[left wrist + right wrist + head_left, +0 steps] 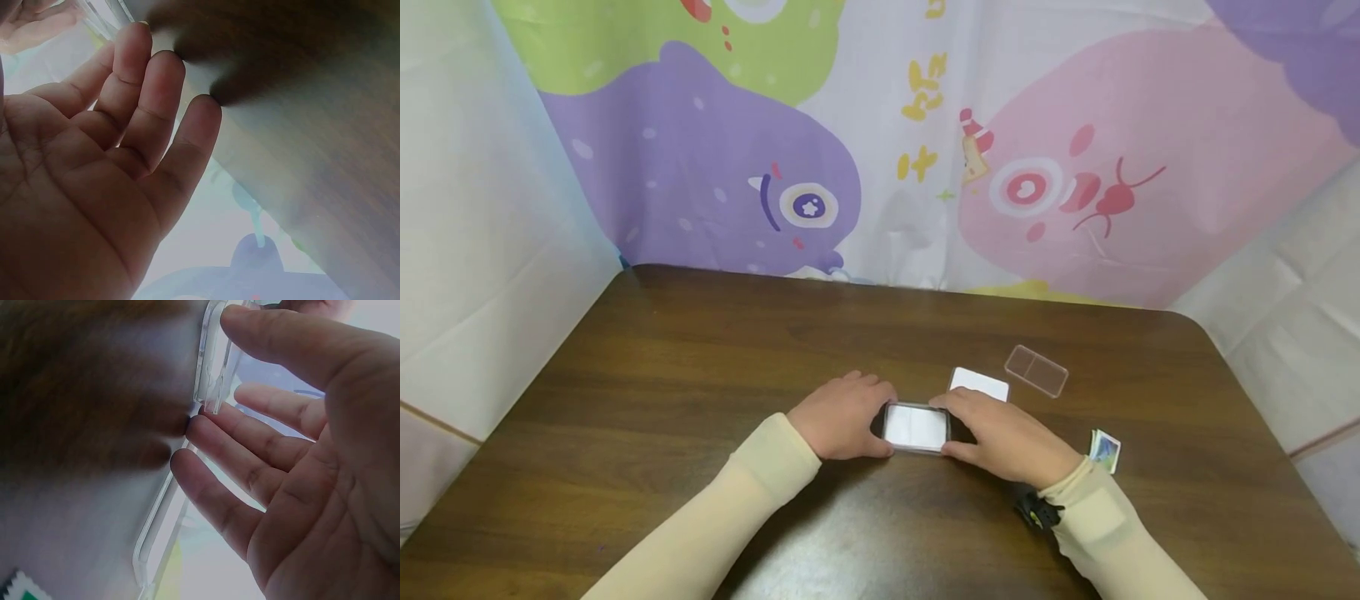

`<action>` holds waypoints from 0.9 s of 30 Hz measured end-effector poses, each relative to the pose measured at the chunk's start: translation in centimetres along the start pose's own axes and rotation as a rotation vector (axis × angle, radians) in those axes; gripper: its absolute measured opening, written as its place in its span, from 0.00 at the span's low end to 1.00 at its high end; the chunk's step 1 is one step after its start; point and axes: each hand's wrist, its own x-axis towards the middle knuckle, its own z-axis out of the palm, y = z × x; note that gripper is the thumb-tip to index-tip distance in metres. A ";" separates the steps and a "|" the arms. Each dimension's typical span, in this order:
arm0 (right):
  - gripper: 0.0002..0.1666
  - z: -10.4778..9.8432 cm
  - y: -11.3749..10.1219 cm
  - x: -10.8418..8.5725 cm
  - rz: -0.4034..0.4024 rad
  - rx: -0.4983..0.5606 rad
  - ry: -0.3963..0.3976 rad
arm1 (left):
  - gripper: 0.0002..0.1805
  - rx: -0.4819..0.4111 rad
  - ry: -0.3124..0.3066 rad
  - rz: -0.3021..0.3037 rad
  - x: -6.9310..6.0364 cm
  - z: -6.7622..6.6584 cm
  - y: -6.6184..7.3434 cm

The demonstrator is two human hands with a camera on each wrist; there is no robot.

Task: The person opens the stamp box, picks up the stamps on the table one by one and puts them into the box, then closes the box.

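Observation:
A small clear plastic case (916, 427) with a white, divided inside lies on the table between both hands. My left hand (846, 418) holds its left end, thumb at the near corner and forefinger at the far one. My right hand (1004, 435) holds the right end the same way. In the right wrist view the thumb presses against the case's clear wall (201, 369), while the other fingertips touch or nearly touch the tabletop. The left wrist view shows the left fingers (165, 94) slightly bent, tips at the table; the case is mostly hidden there.
Just behind my right hand lies a second white-filled case (979, 383), partly covered. An upturned-looking clear divided cover (1036, 371) lies farther back right. Right of my wrist is a small stack of picture stamps (1105, 452). A printed curtain (910, 233) hangs behind the wooden table (715, 333).

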 end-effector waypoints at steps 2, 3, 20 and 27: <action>0.31 0.0 0.1 0.0 0.001 0.001 -0.001 | 0.29 0.000 0.003 0.001 0.0 0.0 0.0; 0.31 0.0 0.1 0.0 0.002 0.003 -0.002 | 0.29 -0.001 0.005 0.002 0.0 -0.1 0.0; 0.27 0.1 0.3 -0.1 0.003 0.035 -0.016 | 0.28 -0.037 -0.002 0.009 -0.3 -0.3 0.1; 0.27 0.0 0.4 -0.1 -0.028 0.019 0.007 | 0.28 -0.034 -0.002 0.005 -0.3 -0.4 0.0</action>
